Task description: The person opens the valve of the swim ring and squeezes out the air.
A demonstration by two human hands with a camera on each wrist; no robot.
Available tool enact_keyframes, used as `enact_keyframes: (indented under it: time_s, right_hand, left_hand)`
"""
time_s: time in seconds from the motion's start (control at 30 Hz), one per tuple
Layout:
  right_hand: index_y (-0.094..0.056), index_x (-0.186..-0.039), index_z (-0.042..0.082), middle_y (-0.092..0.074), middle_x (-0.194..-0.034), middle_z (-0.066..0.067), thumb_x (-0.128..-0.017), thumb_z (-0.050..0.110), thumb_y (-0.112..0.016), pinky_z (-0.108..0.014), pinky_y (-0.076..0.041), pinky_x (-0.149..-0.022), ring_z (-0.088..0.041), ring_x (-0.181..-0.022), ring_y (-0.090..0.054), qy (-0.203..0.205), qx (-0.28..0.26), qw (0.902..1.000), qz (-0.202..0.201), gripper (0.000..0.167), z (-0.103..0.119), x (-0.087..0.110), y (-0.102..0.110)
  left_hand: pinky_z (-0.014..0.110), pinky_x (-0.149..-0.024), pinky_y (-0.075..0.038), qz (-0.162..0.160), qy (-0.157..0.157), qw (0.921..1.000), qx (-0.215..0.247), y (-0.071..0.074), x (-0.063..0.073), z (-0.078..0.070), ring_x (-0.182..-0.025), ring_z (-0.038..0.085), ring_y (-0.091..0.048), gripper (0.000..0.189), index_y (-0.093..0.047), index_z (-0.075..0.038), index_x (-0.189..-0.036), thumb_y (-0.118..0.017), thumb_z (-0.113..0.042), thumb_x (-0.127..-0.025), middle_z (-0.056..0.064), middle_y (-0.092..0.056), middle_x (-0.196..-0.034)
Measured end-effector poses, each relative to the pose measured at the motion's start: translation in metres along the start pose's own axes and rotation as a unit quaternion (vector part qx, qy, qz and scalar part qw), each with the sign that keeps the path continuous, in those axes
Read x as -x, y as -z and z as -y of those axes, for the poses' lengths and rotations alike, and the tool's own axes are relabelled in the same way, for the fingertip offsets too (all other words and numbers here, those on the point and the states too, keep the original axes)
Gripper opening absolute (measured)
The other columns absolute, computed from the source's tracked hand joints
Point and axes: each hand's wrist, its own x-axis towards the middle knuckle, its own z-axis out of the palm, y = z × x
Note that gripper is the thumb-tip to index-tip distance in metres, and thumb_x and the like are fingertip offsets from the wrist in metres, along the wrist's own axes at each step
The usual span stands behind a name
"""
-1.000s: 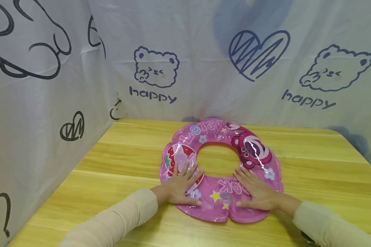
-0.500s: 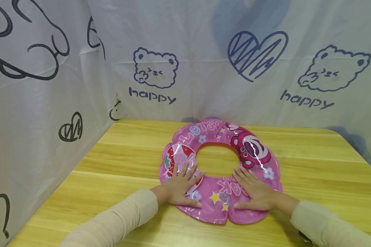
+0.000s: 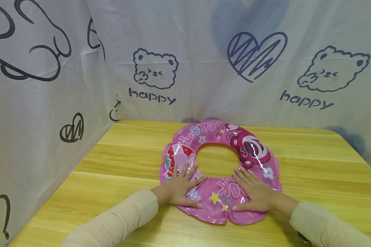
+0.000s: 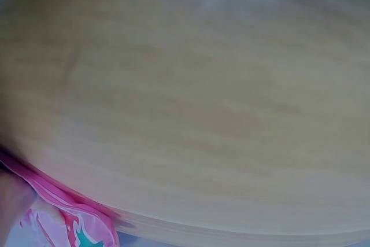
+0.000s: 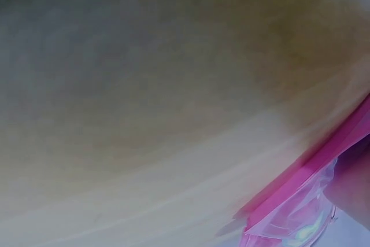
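Watching from my remote seat; a pink ring lies flat on the wooden table, directly beneath both hands; the left hand rests on its near-left part, fingers straight and spread wide; the right hand rests on its near-right part, fingers straight but closer together, thumb out toward the left; I see neither gripping anything.

Key relation, as I judge it: the ring's hole sits just beyond and between the hands, the fingertips of both reaching about to its inner edge; a notch in the near rim falls between the thumbs, closer to the right one; neither hand is nearer, since both touch; outline roundish, so I pick out no long axis; its far half is uncovered.

Surface and room: yellowish boards show on both sides of the ring; its far rim comes near the pale cloth behind, printed with bears and hearts; the wrist views give me mostly blurred tabletop and a strip of pink edge; I cannot read finger pose from those.
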Motion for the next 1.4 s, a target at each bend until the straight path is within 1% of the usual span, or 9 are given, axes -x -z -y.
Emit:
enact_keyframes:
  time_s: [0.33, 0.53, 0.6, 0.77, 0.8, 0.93, 1.1, 1.23, 1.4]
  right_hand:
    - [-0.024, -0.144, -0.003, -0.018, -0.153, -0.023, -0.076, 0.067, -0.057, -0.009, 0.024, -0.103, -0.043, -0.14, -0.011, -0.012, -0.001, 0.9999, 0.012, 0.104, 0.001, 0.0, 0.002]
    - [-0.027, -0.143, -0.003, -0.022, -0.152, -0.022, -0.076, 0.07, -0.054, -0.011, 0.023, -0.105, -0.043, -0.14, -0.016, -0.004, 0.041, 0.9991, -0.006, 0.103, 0.001, 0.002, 0.002]
    - [-0.028, -0.143, -0.003, -0.025, -0.151, -0.021, -0.075, 0.071, -0.054, -0.017, 0.019, -0.111, -0.042, -0.139, -0.019, 0.001, 0.06, 0.9981, -0.018, 0.104, 0.002, 0.003, 0.002]
    - [-0.034, -0.141, 0.0, -0.035, -0.147, -0.018, -0.076, 0.072, -0.051, -0.022, 0.019, -0.112, -0.037, -0.136, -0.03, 0.025, 0.108, 0.9929, -0.043, 0.099, 0.005, 0.003, 0.005]
    - [-0.036, -0.14, 0.0, -0.037, -0.146, -0.018, -0.077, 0.072, -0.051, -0.018, 0.024, -0.108, -0.037, -0.136, -0.032, 0.034, 0.117, 0.9914, -0.048, 0.097, 0.005, 0.003, 0.005]
    - [-0.041, -0.137, 0.0, -0.043, -0.143, -0.017, -0.081, 0.068, -0.049, -0.02, 0.022, -0.111, -0.035, -0.133, -0.037, 0.072, 0.133, 0.986, -0.07, 0.088, 0.006, 0.005, 0.005]
    - [-0.033, -0.143, 0.003, -0.036, -0.147, -0.017, -0.085, 0.057, -0.054, -0.01, 0.015, -0.11, -0.037, -0.135, -0.033, 0.061, 0.039, 0.995, -0.069, 0.081, 0.015, 0.01, 0.006]
    - [-0.026, -0.146, 0.006, -0.029, -0.151, -0.016, -0.087, 0.054, -0.053, -0.004, 0.013, -0.106, -0.037, -0.138, -0.027, 0.041, -0.027, 0.9976, -0.048, 0.081, 0.025, 0.007, 0.006]
    - [-0.023, -0.147, 0.005, -0.023, -0.153, -0.015, -0.088, 0.054, -0.051, -0.006, 0.014, -0.107, -0.036, -0.14, -0.022, 0.044, -0.039, 0.9979, -0.026, 0.081, 0.029, 0.002, 0.001]
  left_hand:
    - [0.069, -0.107, 0.006, 0.002, 0.001, 1.0, -0.007, 0.002, 0.0, -0.001, -0.142, 0.041, 0.009, 0.084, -0.016, -0.035, -0.148, -0.046, -0.072, -0.079, 0.014, 0.005, -0.157]
    - [0.068, -0.108, 0.004, -0.006, -0.003, 0.9997, -0.025, 0.003, 0.001, -0.002, -0.142, 0.042, 0.007, 0.09, -0.014, -0.029, -0.15, -0.045, -0.073, -0.078, 0.016, 0.003, -0.157]
    - [0.066, -0.109, 0.002, -0.021, -0.006, 0.9991, -0.037, 0.001, 0.001, 0.0, -0.142, 0.041, 0.005, 0.094, -0.013, -0.024, -0.15, -0.045, -0.075, -0.077, 0.015, 0.001, -0.157]
    - [0.063, -0.111, 0.001, -0.066, -0.035, 0.9944, -0.074, -0.001, 0.001, 0.008, -0.143, 0.038, 0.002, 0.097, -0.021, -0.018, -0.149, -0.043, -0.077, -0.076, 0.014, -0.008, -0.157]
    - [0.062, -0.112, 0.001, -0.07, -0.044, 0.9933, -0.081, 0.0, 0.001, 0.009, -0.144, 0.037, 0.001, 0.095, -0.023, -0.018, -0.148, -0.043, -0.077, -0.076, 0.013, -0.01, -0.157]
    - [0.058, -0.114, -0.002, -0.084, -0.078, 0.9884, -0.101, 0.009, 0.004, 0.006, -0.144, 0.036, -0.005, 0.088, -0.031, -0.016, -0.146, -0.043, -0.073, -0.079, 0.012, -0.017, -0.156]
    - [0.059, -0.114, -0.007, -0.101, -0.082, 0.9913, -0.02, 0.008, 0.001, -0.012, -0.142, 0.04, -0.011, 0.088, -0.029, -0.01, -0.145, -0.048, -0.067, -0.081, 0.016, -0.019, -0.154]
    - [0.059, -0.114, -0.006, -0.083, -0.036, 0.9944, 0.054, 0.004, -0.004, -0.03, -0.142, 0.041, -0.008, 0.095, -0.019, -0.007, -0.148, -0.047, -0.068, -0.081, 0.017, -0.013, -0.155]
    - [0.061, -0.113, -0.003, -0.054, 0.028, 0.9946, 0.084, 0.001, -0.009, -0.043, -0.142, 0.041, -0.003, 0.1, -0.014, -0.006, -0.149, -0.049, -0.069, -0.08, 0.018, -0.008, -0.156]
